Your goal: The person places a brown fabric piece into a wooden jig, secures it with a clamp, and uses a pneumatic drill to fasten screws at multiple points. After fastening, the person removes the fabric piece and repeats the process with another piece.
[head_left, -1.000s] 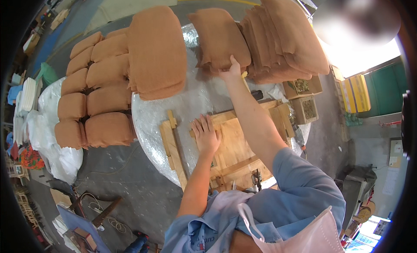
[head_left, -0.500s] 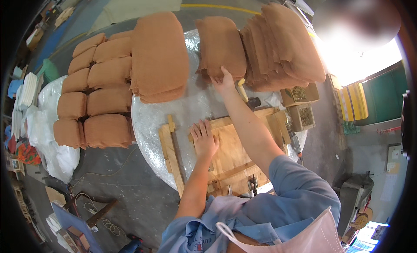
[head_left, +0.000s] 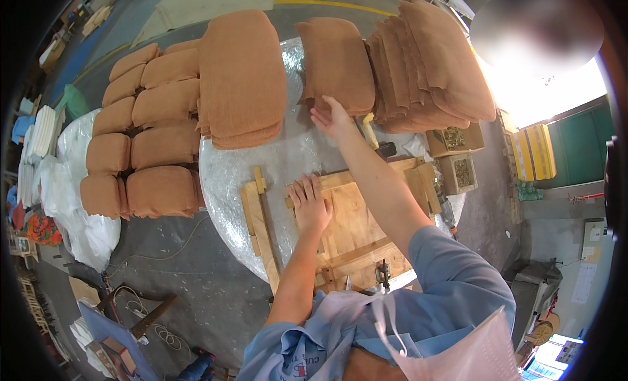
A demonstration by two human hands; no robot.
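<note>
My left hand (head_left: 311, 204) lies with its fingers spread on the left end of a wooden frame (head_left: 340, 179) fixed around a plywood board (head_left: 353, 214). My right arm reaches across the board. At the near edge of the middle stack of brown cloth pieces (head_left: 337, 63), my right hand (head_left: 333, 119) has its thumb over the top and its fingers bent at the front, closed on the edge of the cloth. Beside that hand, a tool with a yellow handle (head_left: 369, 131) lies close to the stack.
Taller brown cloth stacks stand left (head_left: 242, 80) and right (head_left: 445, 67) on the plastic-covered round table (head_left: 222, 178). Bundled brown pieces (head_left: 163, 145) sit further left. Small boxes of metal fasteners (head_left: 456, 173) and a power tool (head_left: 447, 214) are at the right. A wooden bar (head_left: 260, 230) lies left of the board.
My right hand has shifted slightly left at the cloth edge, and its thumb lies a little higher in the picture. The left hand stays on the frame. The view has tilted slightly.
</note>
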